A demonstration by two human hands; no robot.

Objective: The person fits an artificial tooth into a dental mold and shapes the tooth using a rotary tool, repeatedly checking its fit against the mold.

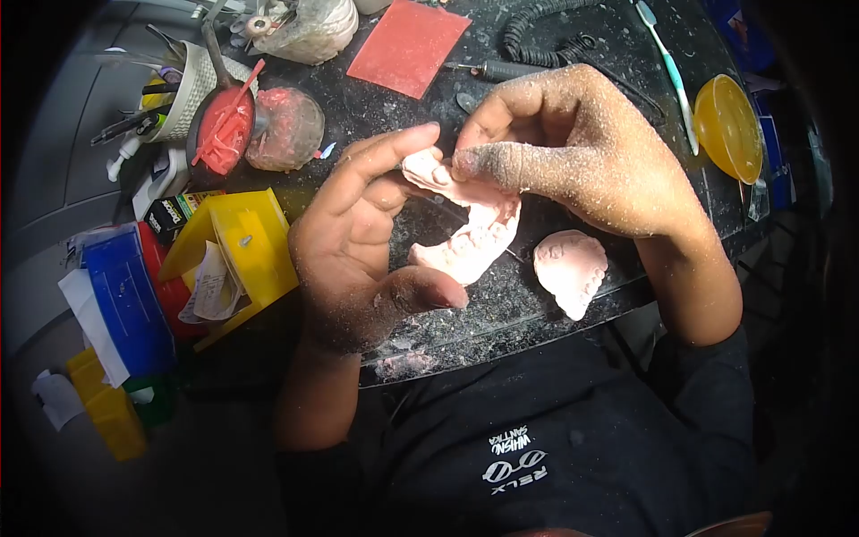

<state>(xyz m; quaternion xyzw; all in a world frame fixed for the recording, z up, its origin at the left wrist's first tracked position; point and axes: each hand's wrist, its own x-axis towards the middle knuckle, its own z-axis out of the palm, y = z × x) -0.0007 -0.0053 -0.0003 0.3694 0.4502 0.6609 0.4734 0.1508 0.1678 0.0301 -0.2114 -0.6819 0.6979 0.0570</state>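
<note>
Far left, off the bench (626,300): yellow tray (103,403) low down, then blue bin (130,300), red bin (152,246) and a larger yellow bin (250,237) with crumpled paper (210,291) in it. Above these, by the bench's left edge: tool cup (199,94) full of pens and instruments, dark pan (192,143) with red strips (231,134), cloudy round jar (300,134) touching or just beside it, can't tell which. Pale lump (318,31) behind, toward the far left corner. Left hand (349,215) is palm-in, fingers curved and spread well away from the thumb, cast framed between. Red sheet (409,49) lies flat past the hands, far side. Horseshoe cast (474,242), pale pink, is up off the bench in both hands, tilted, near edge side; one end by left index fingertip, other end at left thumb. Right hand (573,152) has thumb and index pinching the cast's upper part; its other fingers are mostly hidden. Black hand tool (510,72) and coiled cord (537,40) sit beyond it. Second cast (570,268) rests on the bench close to near edge, untouched. Toothbrush (671,76), then yellow bowl (716,116), by the right edge.
</note>
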